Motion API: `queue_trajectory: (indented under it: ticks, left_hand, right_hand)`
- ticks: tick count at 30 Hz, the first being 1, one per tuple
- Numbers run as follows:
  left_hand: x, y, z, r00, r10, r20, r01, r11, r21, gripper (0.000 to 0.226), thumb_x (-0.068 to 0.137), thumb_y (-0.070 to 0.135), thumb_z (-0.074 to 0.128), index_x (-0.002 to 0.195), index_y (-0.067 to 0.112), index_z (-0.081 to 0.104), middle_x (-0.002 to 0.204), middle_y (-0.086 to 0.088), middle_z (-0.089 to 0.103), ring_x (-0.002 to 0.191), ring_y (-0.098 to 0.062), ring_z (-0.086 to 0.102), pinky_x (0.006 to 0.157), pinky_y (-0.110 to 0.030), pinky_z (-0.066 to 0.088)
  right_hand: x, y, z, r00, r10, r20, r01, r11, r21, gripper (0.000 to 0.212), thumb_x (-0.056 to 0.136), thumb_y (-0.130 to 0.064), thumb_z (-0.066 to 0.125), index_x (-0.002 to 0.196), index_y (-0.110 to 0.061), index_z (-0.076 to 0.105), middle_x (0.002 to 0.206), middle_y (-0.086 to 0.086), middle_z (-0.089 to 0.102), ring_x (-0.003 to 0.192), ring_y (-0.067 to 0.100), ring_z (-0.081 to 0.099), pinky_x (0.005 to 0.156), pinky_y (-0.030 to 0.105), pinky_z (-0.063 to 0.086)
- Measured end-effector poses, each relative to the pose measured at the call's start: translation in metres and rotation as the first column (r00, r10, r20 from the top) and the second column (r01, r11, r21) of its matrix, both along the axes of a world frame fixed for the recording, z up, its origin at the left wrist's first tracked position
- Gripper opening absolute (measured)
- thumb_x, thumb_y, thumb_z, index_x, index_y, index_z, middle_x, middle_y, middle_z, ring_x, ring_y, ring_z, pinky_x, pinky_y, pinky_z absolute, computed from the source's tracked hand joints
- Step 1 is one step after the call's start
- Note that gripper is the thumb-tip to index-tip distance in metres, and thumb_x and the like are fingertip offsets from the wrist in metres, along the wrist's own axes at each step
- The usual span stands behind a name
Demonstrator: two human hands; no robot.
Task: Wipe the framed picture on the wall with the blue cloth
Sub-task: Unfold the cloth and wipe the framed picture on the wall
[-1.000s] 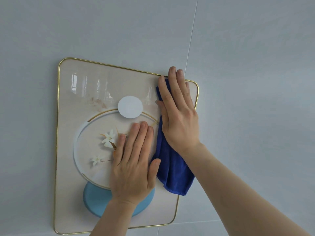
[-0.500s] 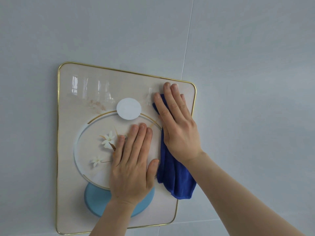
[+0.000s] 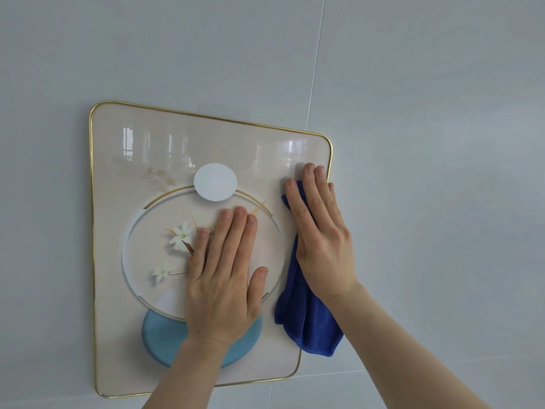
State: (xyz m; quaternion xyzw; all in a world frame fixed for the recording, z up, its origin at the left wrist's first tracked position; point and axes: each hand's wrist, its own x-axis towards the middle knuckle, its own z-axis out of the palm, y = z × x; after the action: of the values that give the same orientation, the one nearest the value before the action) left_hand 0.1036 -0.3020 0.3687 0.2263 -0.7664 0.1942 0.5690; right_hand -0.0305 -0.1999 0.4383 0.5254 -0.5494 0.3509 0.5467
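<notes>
Both hands (image 3: 321, 234) flat near frame edge (image 3: 329, 160).

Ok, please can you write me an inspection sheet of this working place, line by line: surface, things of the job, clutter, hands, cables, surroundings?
Surface: grey tiled wall, thin seams between the tiles.
Job's things: framed picture with gold rim and rounded corners, hanging tilted; glossy face with window reflections and a faint brownish patch near the upper left. Blue cloth lies on its right part, its lower end hanging loose past the frame edge.
Clutter: nothing seen.
Hands: left hand flat on the picture's middle, bracing it; right hand flat, pressing the cloth against the picture near the right edge.
Cables: nothing seen.
Surroundings: only wall in view.
</notes>
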Motion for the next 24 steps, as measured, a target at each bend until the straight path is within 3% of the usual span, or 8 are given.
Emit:
queue_trajectory:
  ticks: [5,8,11,13,15,18,21,24]
  left_hand:
    - [0.000,0.002,0.001,1.000,-0.003,0.005,0.003,1.000,0.021,0.064,0.105,0.040,0.021,0.162,0.010,0.024,0.171,-0.005,0.023,0.160,-0.023,0.018,0.131,-0.048,0.013]
    - [0.003,0.004,0.004,0.999,-0.030,0.012,0.029,0.999,0.043,0.064,0.105,0.039,0.022,0.162,0.010,0.025,0.171,-0.005,0.023,0.160,-0.023,0.018,0.131,-0.048,0.013]
    - [0.011,0.008,0.006,0.994,-0.102,0.030,0.100,0.992,0.079,0.064,0.105,0.039,0.025,0.162,0.011,0.025,0.172,-0.003,0.021,0.161,-0.021,0.015,0.131,-0.048,0.012]
    - [0.018,0.012,0.009,0.984,-0.174,0.040,0.169,0.979,0.112,0.063,0.105,0.039,0.028,0.162,0.011,0.025,0.172,-0.002,0.020,0.161,-0.020,0.013,0.131,-0.048,0.013]
    - [0.027,0.015,0.012,0.970,-0.237,0.060,0.227,0.965,0.132,0.063,0.106,0.039,0.028,0.162,0.012,0.024,0.173,-0.001,0.019,0.161,-0.018,0.012,0.131,-0.047,0.013]
    - [0.046,0.017,0.015,0.957,-0.285,0.044,0.276,0.949,0.153,0.063,0.105,0.039,0.031,0.162,0.014,0.025,0.173,-0.001,0.018,0.161,-0.017,0.014,0.132,-0.041,0.009]
    - [0.074,0.013,0.019,0.961,-0.272,-0.054,0.277,0.948,0.158,0.061,0.106,0.041,0.031,0.161,0.015,0.029,0.172,-0.003,0.022,0.160,-0.019,0.016,0.132,-0.039,0.007]
    - [0.100,-0.005,0.031,0.961,-0.226,-0.158,0.251,0.954,0.162,0.064,0.103,0.041,0.037,0.160,0.012,0.029,0.172,-0.006,0.022,0.161,-0.019,0.016,0.132,-0.044,0.010]
  right_hand:
    - [-0.002,0.019,-0.019,0.999,-0.042,0.022,0.040,0.994,0.098,0.054,0.113,-0.007,0.014,0.146,0.001,0.056,0.158,0.028,0.044,0.151,0.047,0.037,0.116,0.062,0.046]
    - [0.000,0.032,-0.030,0.995,-0.090,0.033,0.085,0.985,0.147,0.060,0.113,-0.009,0.008,0.145,0.000,0.057,0.159,0.026,0.045,0.150,0.045,0.040,0.108,0.058,0.055]
    - [0.006,0.044,-0.036,0.989,-0.135,0.060,0.122,0.976,0.183,0.058,0.100,0.015,0.028,0.147,-0.004,0.056,0.161,0.021,0.044,0.151,0.040,0.039,0.106,0.053,0.058]
    - [0.013,0.052,-0.038,0.983,-0.146,0.112,0.121,0.971,0.205,0.075,0.080,0.029,0.051,0.147,-0.005,0.057,0.162,0.018,0.045,0.151,0.038,0.039,0.109,0.048,0.056]
    - [0.023,0.060,-0.038,0.971,-0.136,0.197,0.093,0.972,0.215,0.082,0.072,0.033,0.055,0.145,-0.005,0.059,0.162,0.016,0.046,0.150,0.036,0.041,0.111,0.040,0.052]
    - [0.038,0.069,-0.035,0.939,-0.087,0.332,0.028,0.984,0.177,0.080,0.078,0.033,0.052,0.146,-0.009,0.058,0.164,0.003,0.042,0.152,0.027,0.039,0.114,0.025,0.042]
    - [0.055,0.069,-0.026,0.895,0.091,0.436,-0.136,0.988,0.072,0.065,0.092,0.026,0.051,0.145,-0.010,0.059,0.156,-0.029,0.032,0.150,0.001,0.036,0.114,0.007,0.034]
    - [0.078,0.057,-0.012,0.869,0.188,0.458,-0.213,0.977,0.003,0.057,0.099,0.019,0.050,0.145,-0.014,0.060,0.149,-0.038,0.031,0.149,-0.005,0.037,0.113,0.018,0.040]
